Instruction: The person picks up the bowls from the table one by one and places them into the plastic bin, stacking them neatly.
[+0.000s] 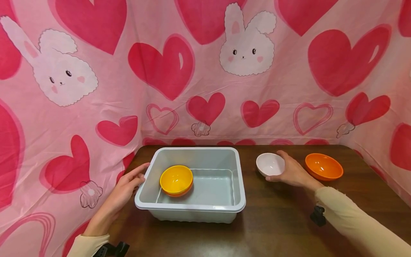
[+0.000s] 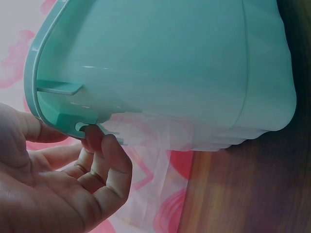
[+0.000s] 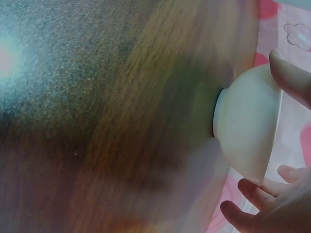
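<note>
A grey plastic basin (image 1: pixel 205 206) stands on the table at the left of the head view. My left hand (image 1: pixel 126 187) pinches its left rim, thumb on one side and curled fingertips under the edge, as the left wrist view shows on the basin (image 2: pixel 170 63). Inside, toward the left, sits a yellow bowl (image 1: pixel 176 179) with an orange underside showing below it. To the right of the basin, my right hand (image 1: pixel 293 173) grips a small white bowl (image 1: pixel 270 165) across its rim. In the right wrist view, thumb and fingertips press opposite edges of the white bowl (image 3: pixel 250 121).
An orange bowl (image 1: pixel 323 167) rests at the far right of the dark wooden table (image 1: pixel 273 221), just beyond my right wrist. Pink cloth (image 1: pixel 205 82) with hearts and rabbits hangs behind the table and along both sides.
</note>
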`<control>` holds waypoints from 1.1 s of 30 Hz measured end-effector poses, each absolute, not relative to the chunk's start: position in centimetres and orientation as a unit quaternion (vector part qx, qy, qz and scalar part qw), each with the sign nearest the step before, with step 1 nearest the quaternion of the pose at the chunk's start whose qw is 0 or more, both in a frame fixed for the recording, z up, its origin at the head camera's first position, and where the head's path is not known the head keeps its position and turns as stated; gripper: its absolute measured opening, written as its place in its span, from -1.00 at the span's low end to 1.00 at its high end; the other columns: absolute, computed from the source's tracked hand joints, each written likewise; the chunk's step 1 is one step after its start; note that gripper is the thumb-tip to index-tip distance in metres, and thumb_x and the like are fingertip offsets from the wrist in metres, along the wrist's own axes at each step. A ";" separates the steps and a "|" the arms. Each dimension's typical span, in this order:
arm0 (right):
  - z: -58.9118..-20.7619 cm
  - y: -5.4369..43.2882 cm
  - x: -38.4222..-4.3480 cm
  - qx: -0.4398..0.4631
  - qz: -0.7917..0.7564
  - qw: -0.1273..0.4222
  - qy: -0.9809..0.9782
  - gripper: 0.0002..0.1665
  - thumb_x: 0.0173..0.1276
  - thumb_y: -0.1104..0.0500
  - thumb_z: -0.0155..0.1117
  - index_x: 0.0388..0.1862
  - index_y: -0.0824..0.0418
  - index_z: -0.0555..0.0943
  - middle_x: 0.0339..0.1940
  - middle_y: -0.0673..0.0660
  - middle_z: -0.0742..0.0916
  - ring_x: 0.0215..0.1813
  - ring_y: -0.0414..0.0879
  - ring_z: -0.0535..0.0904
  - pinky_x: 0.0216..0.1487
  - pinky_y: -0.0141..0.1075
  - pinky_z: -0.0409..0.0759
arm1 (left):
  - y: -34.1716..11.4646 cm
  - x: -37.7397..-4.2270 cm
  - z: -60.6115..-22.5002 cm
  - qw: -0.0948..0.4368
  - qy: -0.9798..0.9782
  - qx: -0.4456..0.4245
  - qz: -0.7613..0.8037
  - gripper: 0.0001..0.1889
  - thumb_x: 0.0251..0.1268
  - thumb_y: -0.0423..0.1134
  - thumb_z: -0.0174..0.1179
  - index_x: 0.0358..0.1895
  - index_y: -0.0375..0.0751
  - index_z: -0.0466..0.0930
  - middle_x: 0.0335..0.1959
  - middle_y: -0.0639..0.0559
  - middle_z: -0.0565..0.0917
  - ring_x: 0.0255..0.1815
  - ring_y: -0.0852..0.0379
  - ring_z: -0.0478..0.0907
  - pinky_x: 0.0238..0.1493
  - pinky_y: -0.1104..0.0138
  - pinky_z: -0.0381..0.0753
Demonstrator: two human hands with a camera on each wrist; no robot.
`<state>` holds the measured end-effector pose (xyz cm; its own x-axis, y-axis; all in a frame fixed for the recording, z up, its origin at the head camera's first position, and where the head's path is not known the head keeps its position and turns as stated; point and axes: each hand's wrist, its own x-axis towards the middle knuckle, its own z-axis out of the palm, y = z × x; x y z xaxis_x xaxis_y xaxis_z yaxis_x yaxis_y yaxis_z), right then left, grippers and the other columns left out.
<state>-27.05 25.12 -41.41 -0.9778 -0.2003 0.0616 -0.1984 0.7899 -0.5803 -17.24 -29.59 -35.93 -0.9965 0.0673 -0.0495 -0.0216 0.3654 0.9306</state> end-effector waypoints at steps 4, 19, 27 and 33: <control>-41.5 25.1 -27.0 -0.095 -0.311 0.003 0.946 0.47 -0.02 -0.16 0.74 0.60 0.51 0.09 0.44 0.60 0.40 0.34 0.55 0.42 0.25 0.43 0.42 | -29.6 -17.2 -35.9 0.040 0.826 0.014 0.563 -0.39 0.63 -0.34 -0.03 0.66 -0.32 0.14 -0.02 -0.22 0.49 0.00 -0.02 0.49 0.00 0.35 0.65; -42.1 24.9 -26.8 -0.066 -0.349 -0.024 0.934 0.44 -0.05 -0.18 0.75 0.59 0.44 0.15 0.46 0.54 0.41 0.33 0.50 0.43 0.32 0.39 0.39 | -29.4 -17.2 -35.8 0.038 0.829 0.011 0.558 -0.38 0.61 -0.35 -0.02 0.65 -0.34 0.15 -0.06 -0.20 0.51 -0.03 -0.01 0.49 -0.01 0.35 0.64; -41.9 24.8 -26.1 -0.054 -0.378 -0.033 0.924 0.41 0.00 -0.20 0.73 0.60 0.41 0.13 0.48 0.53 0.40 0.33 0.47 0.44 0.32 0.35 0.42 | -29.4 -17.1 -35.8 0.034 0.829 0.014 0.559 -0.39 0.61 -0.36 -0.02 0.64 -0.35 0.17 -0.08 -0.20 0.50 -0.04 0.00 0.47 -0.01 0.33 0.63; -41.5 24.5 -25.6 -0.050 -0.396 -0.034 0.916 0.43 0.02 -0.23 0.72 0.62 0.37 0.11 0.51 0.51 0.40 0.36 0.44 0.44 0.35 0.31 0.41 | -29.4 -17.0 -35.8 0.036 0.831 0.011 0.556 -0.39 0.62 -0.35 -0.02 0.65 -0.34 0.16 -0.04 -0.21 0.51 0.02 -0.03 0.47 0.03 0.33 0.63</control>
<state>-25.64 24.53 -41.52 -0.9926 -0.0649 0.1027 -0.1193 0.6806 -0.7228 -17.04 -29.41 -35.82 -0.9972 0.0578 -0.0471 -0.0215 0.3825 0.9237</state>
